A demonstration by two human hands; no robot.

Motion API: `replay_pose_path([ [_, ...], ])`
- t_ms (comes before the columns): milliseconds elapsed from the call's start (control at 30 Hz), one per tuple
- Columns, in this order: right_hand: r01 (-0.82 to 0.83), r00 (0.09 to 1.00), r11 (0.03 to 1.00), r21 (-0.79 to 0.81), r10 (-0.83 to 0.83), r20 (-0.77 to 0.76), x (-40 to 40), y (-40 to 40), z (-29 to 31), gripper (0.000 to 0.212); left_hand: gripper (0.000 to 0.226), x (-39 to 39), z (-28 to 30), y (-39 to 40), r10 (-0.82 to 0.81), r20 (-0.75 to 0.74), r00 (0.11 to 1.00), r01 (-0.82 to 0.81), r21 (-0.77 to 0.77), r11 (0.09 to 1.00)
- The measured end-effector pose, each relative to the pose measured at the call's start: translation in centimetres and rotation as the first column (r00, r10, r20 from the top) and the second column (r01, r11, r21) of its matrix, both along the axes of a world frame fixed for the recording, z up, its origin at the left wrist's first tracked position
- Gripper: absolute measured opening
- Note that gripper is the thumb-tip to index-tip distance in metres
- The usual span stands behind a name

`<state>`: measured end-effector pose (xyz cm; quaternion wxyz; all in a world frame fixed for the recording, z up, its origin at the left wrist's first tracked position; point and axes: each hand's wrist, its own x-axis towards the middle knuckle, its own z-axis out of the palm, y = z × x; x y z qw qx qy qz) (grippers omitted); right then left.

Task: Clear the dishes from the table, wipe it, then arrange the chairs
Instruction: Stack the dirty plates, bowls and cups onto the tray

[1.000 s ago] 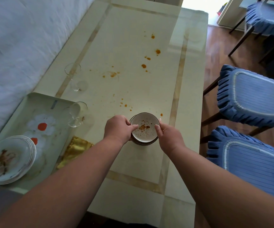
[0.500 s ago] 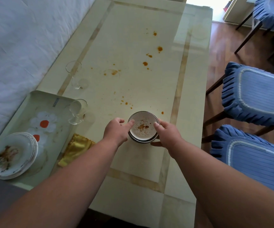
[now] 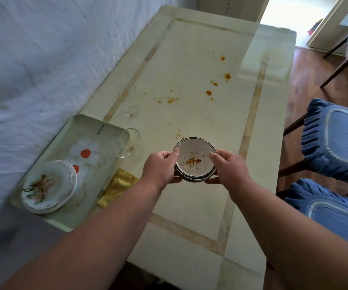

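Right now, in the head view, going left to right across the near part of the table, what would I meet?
Stack of plates → yellow cloth → left hand → bowls → right hand → blue chair cushion.

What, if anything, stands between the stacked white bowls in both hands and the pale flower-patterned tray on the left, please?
A clear glass stands at the flower-patterned tray's near right edge, beside the stacked white bowls' leftward path; lifted above it, nothing else visibly intervenes.

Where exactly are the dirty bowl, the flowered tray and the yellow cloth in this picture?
dirty bowl (image 3: pixel 194 159): head view, on its stained inner bottom.
flowered tray (image 3: pixel 85 130): head view, on a bare patch of its floor near the far rim.
yellow cloth (image 3: pixel 118 186): head view, on the middle of its crumpled surface.
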<state>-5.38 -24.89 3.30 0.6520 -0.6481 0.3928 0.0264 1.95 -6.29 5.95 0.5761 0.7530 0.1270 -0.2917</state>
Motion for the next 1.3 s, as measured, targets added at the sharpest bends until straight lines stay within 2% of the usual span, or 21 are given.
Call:
replay_pose_path([
  [300, -0.122, 0.983, 0.992, -0.018, 0.123, 0.136, 7.6, 8.0, 7.7, 0.018, 0.034, 5.5, 6.7, 8.7, 0.119, 0.118, 0.986, -0.118, -0.013, 0.993],
  [467, -0.243, 0.956, 0.969, -0.052, 0.248, 0.153, 12.8, 14.7, 8.7, 0.026, 0.035, 9.7, 7.4, 15.7, 0.221, 0.155, 0.963, -0.226, 0.014, 0.974],
  [600, -0.349, 0.929, 0.935, -0.059, 0.354, 0.108, 16.9, 20.1, 8.5, 0.030, 0.037, 12.3, 6.6, 20.7, 0.286, 0.178, 0.942, -0.301, 0.066, 0.951],
  [700, -0.390, 0.917, 0.920, -0.043, 0.392, 0.068, 19.3, 23.8, 7.6, 0.035, 0.054, 13.9, 5.6, 23.5, 0.292, 0.189, 0.938, -0.318, 0.123, 0.940],
  [833, -0.401, 0.916, 0.916, -0.003, 0.401, -0.005, 21.6, 27.6, 5.3, 0.025, 0.084, 16.5, 3.6, 26.3, 0.363, 0.157, 0.918, -0.381, 0.104, 0.919],
  [933, -0.384, 0.921, 0.922, 0.051, 0.386, -0.048, 23.0, 29.6, 3.6, 0.047, 0.099, 18.4, 1.2, 28.0, 0.403, 0.083, 0.911, -0.409, 0.068, 0.910],
  [1067, -0.357, 0.921, 0.922, 0.147, 0.374, -0.109, 24.1, 31.5, 2.4, 0.080, 0.115, 20.6, -2.7, 30.0, 0.404, 0.040, 0.914, -0.406, 0.100, 0.908],
  [1200, -0.339, 0.916, 0.908, 0.245, 0.378, -0.134, 24.7, 32.4, 1.8, 0.085, 0.139, 22.2, -6.3, 31.6, 0.399, -0.007, 0.917, -0.394, 0.153, 0.906],
  [1300, -0.340, 0.911, 0.901, 0.269, 0.387, -0.146, 25.2, 32.5, 1.0, 0.083, 0.140, 23.0, -7.8, 32.2, 0.388, -0.024, 0.921, -0.377, 0.195, 0.906],
])
